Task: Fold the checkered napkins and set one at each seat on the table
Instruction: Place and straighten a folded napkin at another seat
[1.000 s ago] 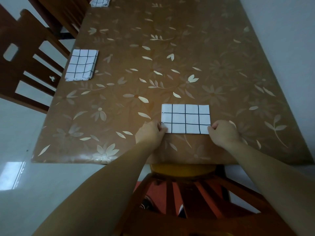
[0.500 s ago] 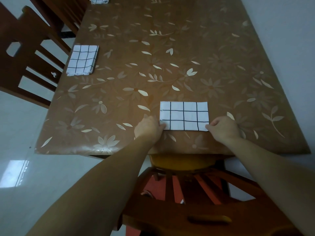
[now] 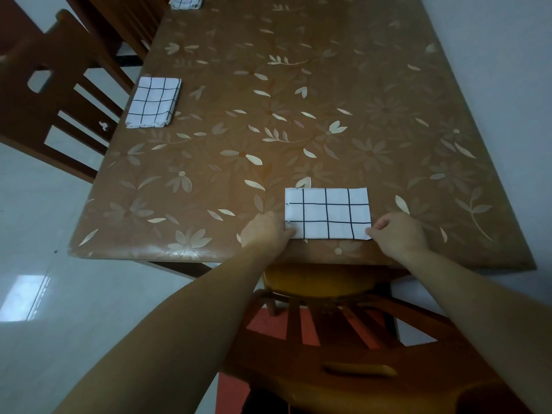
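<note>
A folded white napkin with dark check lines (image 3: 328, 213) lies flat near the front edge of the brown flowered table (image 3: 298, 115). My left hand (image 3: 265, 231) pinches its near left corner and my right hand (image 3: 398, 231) pinches its near right corner. A second folded checkered napkin (image 3: 153, 102) lies at the table's left edge by a chair. A third checkered napkin (image 3: 185, 1) shows partly at the far left edge, cut off by the frame.
A wooden chair (image 3: 328, 339) stands tucked in right below my arms at the table's front edge. Two dark wooden chairs (image 3: 53, 94) line the left side. A pale wall runs along the right edge of the table. White tiled floor (image 3: 44, 264) lies to the left.
Both hands stayed at the napkin's near corners and the napkin has shifted very little on the table. My head has pulled back, so more of the front chair shows.
</note>
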Demonstrator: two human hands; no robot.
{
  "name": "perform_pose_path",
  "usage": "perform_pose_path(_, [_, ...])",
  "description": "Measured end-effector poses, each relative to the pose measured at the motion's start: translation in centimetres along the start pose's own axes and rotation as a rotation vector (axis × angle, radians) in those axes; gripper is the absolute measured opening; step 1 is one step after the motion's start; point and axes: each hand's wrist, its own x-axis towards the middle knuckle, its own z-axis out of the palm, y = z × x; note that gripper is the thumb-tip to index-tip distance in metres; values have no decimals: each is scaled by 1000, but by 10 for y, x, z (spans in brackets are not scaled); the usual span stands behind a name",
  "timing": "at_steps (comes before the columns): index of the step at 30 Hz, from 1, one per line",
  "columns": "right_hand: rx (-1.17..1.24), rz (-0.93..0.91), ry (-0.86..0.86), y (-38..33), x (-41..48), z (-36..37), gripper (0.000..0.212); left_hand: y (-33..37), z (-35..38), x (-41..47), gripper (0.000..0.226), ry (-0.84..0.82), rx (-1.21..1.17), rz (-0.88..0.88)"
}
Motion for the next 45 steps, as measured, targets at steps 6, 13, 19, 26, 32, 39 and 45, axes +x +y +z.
perform_pose_path(6, [-48, -25, -6, 0, -1, 1, 15, -6, 5, 3, 33, 9, -17, -17])
perform_pose_path(13, [-64, -47, -4, 2, -2, 2, 18, -4, 5, 4, 33, -5, -23, -19])
perform_pose_path(19, [-47, -40, -15, 3, 2, 4, 15, -6, 6, 4, 31, 0, -17, -7])
perform_pose_path(26, [-53, -46, -9, 2, 0, 3, 15, -7, 6, 5, 33, -7, -17, -3])
perform_pose_path(32, [-87, -62, -27, -4, -4, -5, 22, -4, -2, 1, 33, 10, 53, 25])
perform_pose_path(39, [71, -96, 29, -34, -1, -40, 12, 11, -45, -6, 39, 109, -2, 58])
perform_pose_path(45, [44, -266, 18, -77, -18, -85, 47, 32, -107, -13, 51, 159, 108, 245])
